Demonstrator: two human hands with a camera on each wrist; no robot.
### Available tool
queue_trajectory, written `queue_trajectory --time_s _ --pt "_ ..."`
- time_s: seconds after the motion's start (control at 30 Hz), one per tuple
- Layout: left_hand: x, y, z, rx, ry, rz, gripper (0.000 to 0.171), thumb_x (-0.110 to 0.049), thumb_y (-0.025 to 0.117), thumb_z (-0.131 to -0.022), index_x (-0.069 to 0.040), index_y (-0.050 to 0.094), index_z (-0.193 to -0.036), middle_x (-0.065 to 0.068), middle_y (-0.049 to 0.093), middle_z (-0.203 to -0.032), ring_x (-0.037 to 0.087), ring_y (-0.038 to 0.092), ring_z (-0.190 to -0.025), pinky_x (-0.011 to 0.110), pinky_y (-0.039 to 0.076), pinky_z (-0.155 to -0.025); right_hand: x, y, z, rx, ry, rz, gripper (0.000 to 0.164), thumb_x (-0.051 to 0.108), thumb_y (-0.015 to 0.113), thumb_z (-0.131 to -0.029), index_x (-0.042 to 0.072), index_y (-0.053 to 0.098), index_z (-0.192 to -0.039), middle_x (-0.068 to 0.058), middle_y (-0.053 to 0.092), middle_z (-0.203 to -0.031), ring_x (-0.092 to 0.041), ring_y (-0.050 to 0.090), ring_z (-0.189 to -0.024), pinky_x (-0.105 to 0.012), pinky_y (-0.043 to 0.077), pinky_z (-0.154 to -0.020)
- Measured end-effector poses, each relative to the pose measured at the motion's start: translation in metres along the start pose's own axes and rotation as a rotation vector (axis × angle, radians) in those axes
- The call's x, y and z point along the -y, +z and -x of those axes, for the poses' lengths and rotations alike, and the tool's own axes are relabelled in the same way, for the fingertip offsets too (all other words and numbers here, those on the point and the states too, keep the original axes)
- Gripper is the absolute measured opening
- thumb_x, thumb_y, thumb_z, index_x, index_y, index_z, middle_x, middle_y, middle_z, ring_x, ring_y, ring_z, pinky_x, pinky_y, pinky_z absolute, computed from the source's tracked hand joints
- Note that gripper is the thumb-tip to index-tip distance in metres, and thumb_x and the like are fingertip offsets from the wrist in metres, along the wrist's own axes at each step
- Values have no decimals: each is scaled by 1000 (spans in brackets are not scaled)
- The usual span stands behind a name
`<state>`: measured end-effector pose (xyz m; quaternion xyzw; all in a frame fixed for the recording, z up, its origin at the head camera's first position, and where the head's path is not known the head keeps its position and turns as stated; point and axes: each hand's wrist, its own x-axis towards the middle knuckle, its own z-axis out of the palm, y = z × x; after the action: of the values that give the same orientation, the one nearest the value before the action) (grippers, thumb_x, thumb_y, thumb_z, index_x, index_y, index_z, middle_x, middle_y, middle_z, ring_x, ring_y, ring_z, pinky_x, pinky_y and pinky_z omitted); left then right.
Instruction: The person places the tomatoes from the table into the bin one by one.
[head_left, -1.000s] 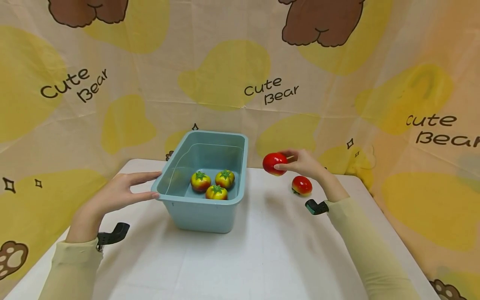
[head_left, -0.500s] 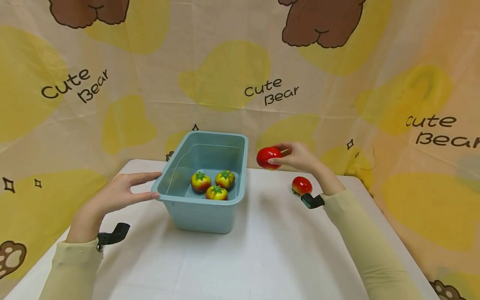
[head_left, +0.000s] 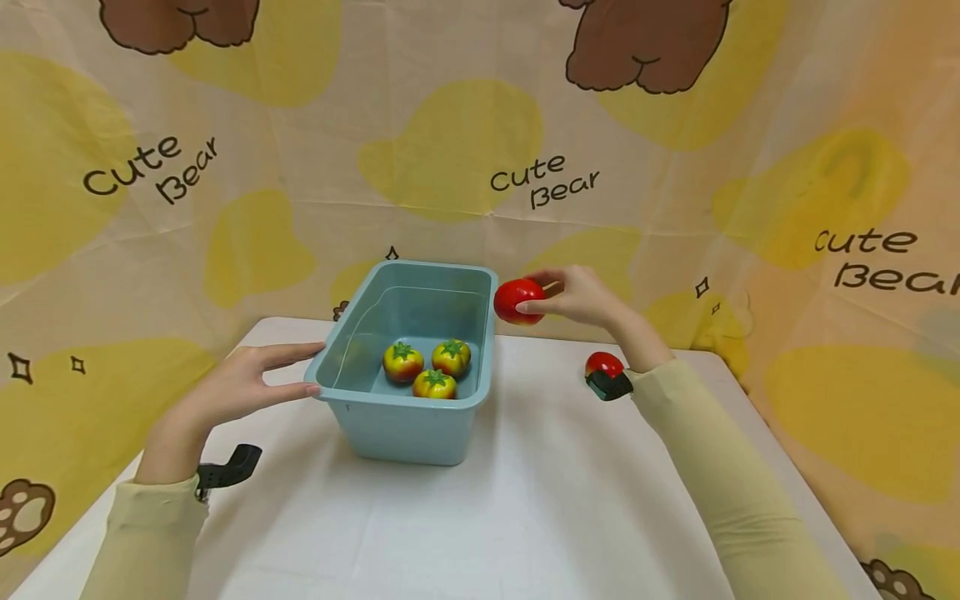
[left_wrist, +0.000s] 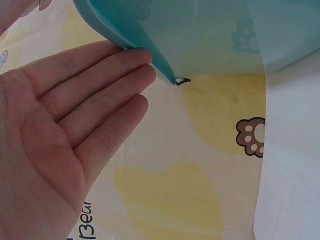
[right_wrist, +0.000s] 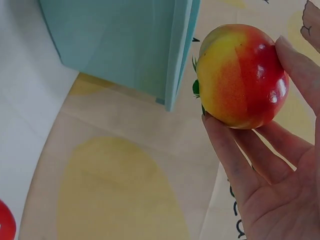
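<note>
Between the thumb and fingers of my right hand is a glossy red toy tomato, held up at the right rim of a blue-green plastic bin. The right wrist view shows the toy tomato with a yellow side and green leaves at its left end. Straight fingers of my left hand touch the bin's left rim near its front corner; in the left wrist view the left hand lies with the palm showing. Inside the bin sit three yellow-red toy tomatoes, green leaves up.
Another red toy tomato lies on the white table at the right, partly hidden by the black wrist strap. A yellow patterned cloth hangs behind and around the table.
My right hand has moved left and up with the toy tomato, from over the table to the bin's right rim. The left hand and the bin have stayed in place.
</note>
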<state>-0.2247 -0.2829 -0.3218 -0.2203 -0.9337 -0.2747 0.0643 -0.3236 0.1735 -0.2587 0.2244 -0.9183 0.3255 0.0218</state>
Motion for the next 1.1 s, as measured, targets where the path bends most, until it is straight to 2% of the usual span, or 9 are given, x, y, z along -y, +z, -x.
queue_trajectory --time_s 0.53,1.1 --pt "1 0 0 5 -6 2 61 -45 72 -82 -22 54 -136 7 58 -134 37 52 -123 60 42 -96 25 2 -19 30 -33 8 53 45 73 -79 16 63 -123 -1 67 -116 -21 65 -100 -35 57 -80" --pt "1 0 0 4 -7 3 62 -45 72 -82 -22 54 -136 7 57 -134 37 52 -124 60 42 -96 51 10 -45 41 -126 55 52 45 72 -80 14 64 -122 -3 68 -115 -18 66 -99 -32 56 -81"
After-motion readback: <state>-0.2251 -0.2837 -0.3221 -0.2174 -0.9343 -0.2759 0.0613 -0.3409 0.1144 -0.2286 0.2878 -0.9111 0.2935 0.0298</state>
